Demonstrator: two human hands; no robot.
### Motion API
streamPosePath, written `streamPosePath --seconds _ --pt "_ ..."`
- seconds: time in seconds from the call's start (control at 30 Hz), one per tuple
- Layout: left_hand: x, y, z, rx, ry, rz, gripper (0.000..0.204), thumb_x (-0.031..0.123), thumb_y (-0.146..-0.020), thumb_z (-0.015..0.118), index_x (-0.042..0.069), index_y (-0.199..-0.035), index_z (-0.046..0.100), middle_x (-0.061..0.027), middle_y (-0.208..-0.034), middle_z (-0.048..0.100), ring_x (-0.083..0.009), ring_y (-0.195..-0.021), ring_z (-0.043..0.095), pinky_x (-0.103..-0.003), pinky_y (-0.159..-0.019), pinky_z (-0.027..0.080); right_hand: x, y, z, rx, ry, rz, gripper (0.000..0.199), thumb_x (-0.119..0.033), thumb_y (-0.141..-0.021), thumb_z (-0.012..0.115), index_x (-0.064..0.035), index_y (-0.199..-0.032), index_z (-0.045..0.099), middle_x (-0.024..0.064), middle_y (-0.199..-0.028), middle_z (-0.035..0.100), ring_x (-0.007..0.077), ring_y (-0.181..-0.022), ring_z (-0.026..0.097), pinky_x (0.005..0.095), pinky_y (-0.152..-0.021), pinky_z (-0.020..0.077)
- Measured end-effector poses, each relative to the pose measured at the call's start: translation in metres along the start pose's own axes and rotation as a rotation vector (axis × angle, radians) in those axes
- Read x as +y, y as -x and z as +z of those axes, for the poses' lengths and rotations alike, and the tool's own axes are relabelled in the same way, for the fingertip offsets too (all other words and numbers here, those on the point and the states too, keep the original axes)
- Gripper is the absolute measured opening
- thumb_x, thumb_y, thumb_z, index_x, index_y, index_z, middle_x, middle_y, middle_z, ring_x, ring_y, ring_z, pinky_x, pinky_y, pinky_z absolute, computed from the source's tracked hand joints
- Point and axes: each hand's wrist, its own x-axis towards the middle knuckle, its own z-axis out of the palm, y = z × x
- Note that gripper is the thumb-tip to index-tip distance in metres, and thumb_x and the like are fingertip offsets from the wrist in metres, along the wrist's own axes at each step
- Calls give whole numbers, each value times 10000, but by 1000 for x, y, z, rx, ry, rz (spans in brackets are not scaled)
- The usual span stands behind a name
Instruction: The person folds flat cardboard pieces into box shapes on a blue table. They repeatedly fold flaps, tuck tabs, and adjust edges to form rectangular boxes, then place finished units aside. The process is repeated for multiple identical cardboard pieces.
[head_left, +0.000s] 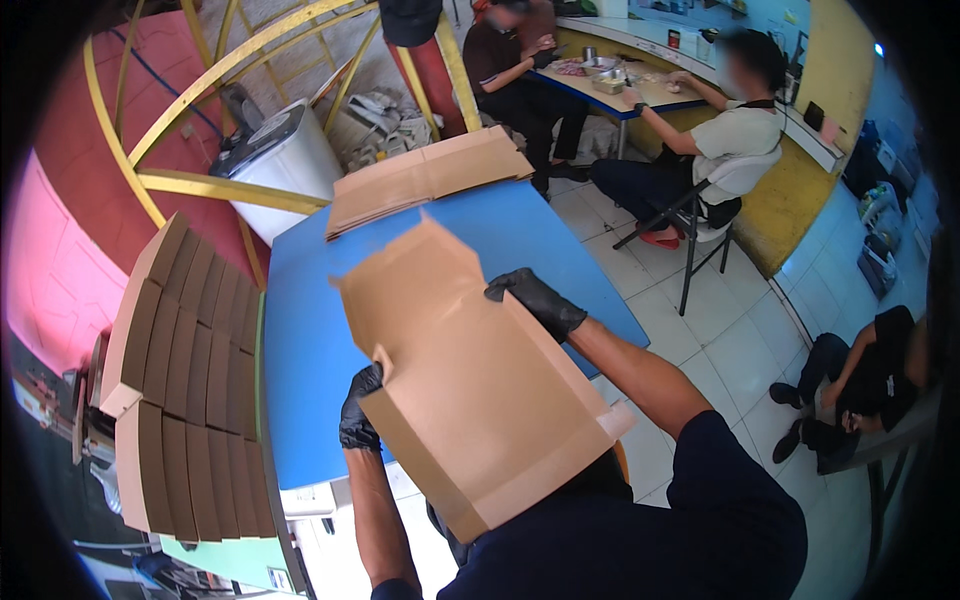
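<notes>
"Looking down, how far along is that cardboard box (490, 400)?"

"Partly folded, I'd judge. The walls (425, 465) along its sides and near end stand up, but the lid panel (410, 285) at the far end lies open, and a tab (617, 418) sticks out at the near right corner."

"And the others?"

"Rows of folded boxes (185, 370) stand to my left, beside the blue table (300, 420); those look finished to me. A pile of flat cardboard (385, 195) lies at the table's far end, and I take that to be left to fold."

"Where is the box against your grip?"

"Between my left hand (361, 408) and my right hand (537, 303), tilted, reaching from over the table back toward my body. The left is at the side where the lid panel meets the wall, with card bent up against it. The right is across from it, a little farther off, fingers curled over the edge."

"How tight?"

"Both look closed on the box, with little gap. Some of my fingers are hidden, so I can't tell how hard they press."
</notes>
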Motion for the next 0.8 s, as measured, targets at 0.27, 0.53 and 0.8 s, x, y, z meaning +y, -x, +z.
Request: streamPosePath --seconds 0.27,0.53,0.8 --pt "-10 12 16 -47 -174 -177 381 280 -1017 638 -2 -1273 628 -135 -1082 738 -247 -908 733 -385 -818 607 -16 66 5 -45 -581 216 334 -300 -1094 473 -60 -1226 664 62 -1070 724 208 -969 672 370 -825 524" --pt "-28 44 17 -128 209 -85 449 403 -1068 543 26 -1300 618 -90 -1180 695 -224 -980 699 -337 -812 586 16 72 28 138 -255 388 330 -236 -988 627 77 -1072 686 78 -934 668 150 -827 624 344 -709 520" --pt "-44 94 0 16 -577 191 329 280 -1077 534 -2 -1195 655 -80 -1066 705 -173 -858 651 -303 -769 541 37 76 27 119 -261 420 184 -153 -973 666 -13 -854 651 6 -792 598 96 -680 541 288 -607 463"
